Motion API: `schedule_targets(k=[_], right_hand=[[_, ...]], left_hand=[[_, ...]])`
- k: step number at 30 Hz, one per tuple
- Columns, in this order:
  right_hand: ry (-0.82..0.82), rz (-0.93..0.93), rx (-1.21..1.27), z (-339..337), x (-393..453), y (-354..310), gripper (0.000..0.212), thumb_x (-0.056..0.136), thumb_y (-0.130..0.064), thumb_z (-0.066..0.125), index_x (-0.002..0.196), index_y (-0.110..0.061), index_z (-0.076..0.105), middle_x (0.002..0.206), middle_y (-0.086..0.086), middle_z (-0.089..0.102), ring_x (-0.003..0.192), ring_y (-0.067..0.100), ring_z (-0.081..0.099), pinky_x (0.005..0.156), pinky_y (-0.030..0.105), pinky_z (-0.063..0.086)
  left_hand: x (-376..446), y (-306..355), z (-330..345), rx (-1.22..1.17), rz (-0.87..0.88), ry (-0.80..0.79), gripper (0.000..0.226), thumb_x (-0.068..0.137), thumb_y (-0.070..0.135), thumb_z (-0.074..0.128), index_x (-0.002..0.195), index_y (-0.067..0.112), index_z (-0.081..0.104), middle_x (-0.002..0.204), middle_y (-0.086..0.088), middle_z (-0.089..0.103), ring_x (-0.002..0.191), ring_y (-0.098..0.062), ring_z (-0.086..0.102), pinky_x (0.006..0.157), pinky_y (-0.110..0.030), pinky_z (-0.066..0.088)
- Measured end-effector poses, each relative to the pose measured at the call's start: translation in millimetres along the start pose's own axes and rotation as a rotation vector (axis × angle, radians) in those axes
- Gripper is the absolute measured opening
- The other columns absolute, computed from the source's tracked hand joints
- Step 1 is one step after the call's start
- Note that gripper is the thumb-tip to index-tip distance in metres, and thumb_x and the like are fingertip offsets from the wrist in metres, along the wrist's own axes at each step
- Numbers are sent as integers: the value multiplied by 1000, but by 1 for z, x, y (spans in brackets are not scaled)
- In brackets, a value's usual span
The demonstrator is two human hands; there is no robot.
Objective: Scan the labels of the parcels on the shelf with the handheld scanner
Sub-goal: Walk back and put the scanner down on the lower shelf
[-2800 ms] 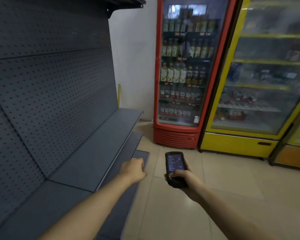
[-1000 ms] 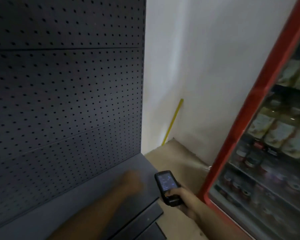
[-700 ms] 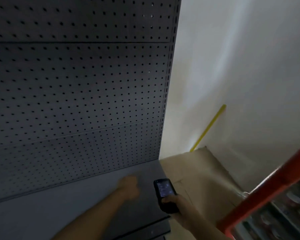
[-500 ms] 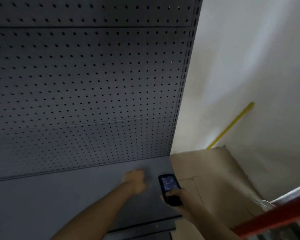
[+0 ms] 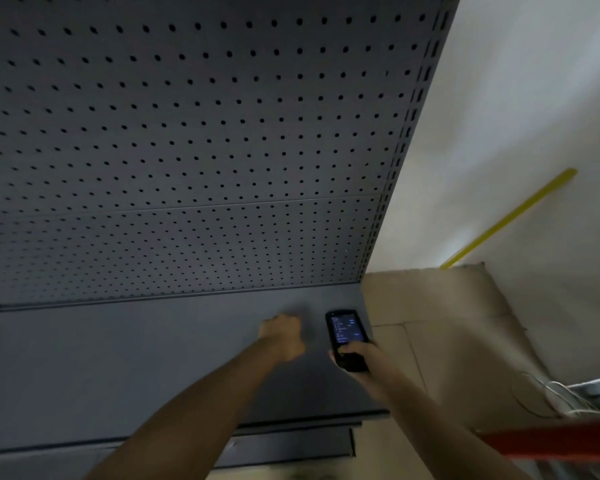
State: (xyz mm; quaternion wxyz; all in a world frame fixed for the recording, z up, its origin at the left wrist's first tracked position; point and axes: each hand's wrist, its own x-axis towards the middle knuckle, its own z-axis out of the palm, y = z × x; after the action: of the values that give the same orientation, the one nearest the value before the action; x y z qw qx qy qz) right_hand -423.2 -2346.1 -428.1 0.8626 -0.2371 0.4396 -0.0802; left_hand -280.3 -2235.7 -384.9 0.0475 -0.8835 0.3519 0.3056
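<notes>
My view has swung left over the last few seconds, away from the red and yellow drinks coolers and square onto the dark shelf (image 5: 125, 358) with its pegboard back (image 5: 187, 133); only a strip of the red cooler frame (image 5: 551, 441) remains at the lower right. For the task, I judge this means I am searching this bay for parcels, and none shows: the shelf board I can see carries nothing, so there is no label to scan here yet. My right hand (image 5: 361, 358) is wrapped round the lower end of the handheld scanner (image 5: 346, 339), thumb on its keys, lit screen facing me, held above the shelf's right end near the front edge. My left hand (image 5: 284, 336) hovers just beside it over the board, fingers curled under and holding nothing. Beyond the shelf's right edge lie the tan floor (image 5: 447, 323) and a yellow strip (image 5: 510, 218) leaning on the white wall.
</notes>
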Motion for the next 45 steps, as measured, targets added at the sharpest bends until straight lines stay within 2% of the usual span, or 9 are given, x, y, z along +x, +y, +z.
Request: schedule_targets(k=[5, 9, 14, 20, 23, 30, 34, 42, 45], right_hand=[[-6, 11, 32, -6, 5, 7, 38, 82, 21, 52, 114, 1, 56, 122, 28, 54, 106, 43, 55, 89, 49, 52], [39, 5, 29, -6, 4, 12, 65, 60, 16, 62, 123, 4, 54, 126, 29, 53, 103, 43, 57, 78, 47, 59], [12, 30, 129, -10, 0, 11, 22, 91, 8, 49, 112, 4, 54, 117, 26, 55, 101, 38, 57, 76, 44, 59], [54, 17, 143, -14, -7, 13, 31, 73, -2, 67, 102, -1, 56, 111, 23, 58, 100, 36, 57, 86, 50, 52], [109, 29, 130, -17, -9, 17, 11, 92, -2, 49, 101, -2, 55, 112, 23, 56, 98, 34, 57, 82, 49, 54], [294, 86, -146, -25, -10, 20, 7, 95, -4, 55, 98, 3, 54, 92, 20, 57, 82, 33, 57, 86, 50, 49], [384, 64, -288, -27, -9, 24, 23, 91, -7, 64, 109, 2, 53, 101, 21, 60, 95, 34, 59, 93, 44, 49], [521, -17, -542, -24, -7, 28, 23, 86, -12, 72, 88, 8, 61, 103, 27, 64, 96, 37, 61, 93, 40, 50], [524, -59, -725, -30, -7, 27, 19, 86, -22, 73, 88, -5, 63, 68, 6, 50, 62, 19, 45, 60, 28, 41]], left_hand=[[5, 1, 8, -5, 14, -10, 37, 86, 19, 52, 122, 12, 57, 122, -9, 60, 108, -27, 59, 92, -36, 51], [10, 2, 15, -14, 23, -11, 37, 88, 25, 53, 123, 12, 56, 125, -10, 59, 111, -27, 58, 95, -38, 49], [14, 2, 22, -6, 36, -12, 37, 90, 27, 53, 123, 12, 55, 127, -10, 57, 113, -27, 57, 97, -38, 48], [16, 1, 30, -9, 44, -25, 39, 91, 29, 53, 126, 13, 53, 130, -9, 56, 117, -27, 55, 98, -37, 47], [15, -2, 34, -18, 42, -56, 43, 88, 23, 55, 130, 13, 51, 132, -9, 54, 119, -26, 54, 98, -36, 47], [12, -7, 41, -14, 31, -50, 44, 86, 17, 54, 129, 12, 54, 135, -10, 54, 122, -27, 53, 101, -37, 46], [11, -8, 47, -1, 47, -41, 44, 86, 19, 54, 129, 12, 52, 136, -10, 52, 124, -28, 51, 101, -37, 45], [10, -11, 54, -8, 64, -9, 40, 87, 19, 55, 126, 12, 55, 133, -10, 55, 121, -29, 54, 99, -37, 47], [9, -13, 55, -21, 68, 1, 41, 86, 22, 56, 126, 13, 55, 133, -10, 55, 122, -28, 54, 100, -38, 46]])
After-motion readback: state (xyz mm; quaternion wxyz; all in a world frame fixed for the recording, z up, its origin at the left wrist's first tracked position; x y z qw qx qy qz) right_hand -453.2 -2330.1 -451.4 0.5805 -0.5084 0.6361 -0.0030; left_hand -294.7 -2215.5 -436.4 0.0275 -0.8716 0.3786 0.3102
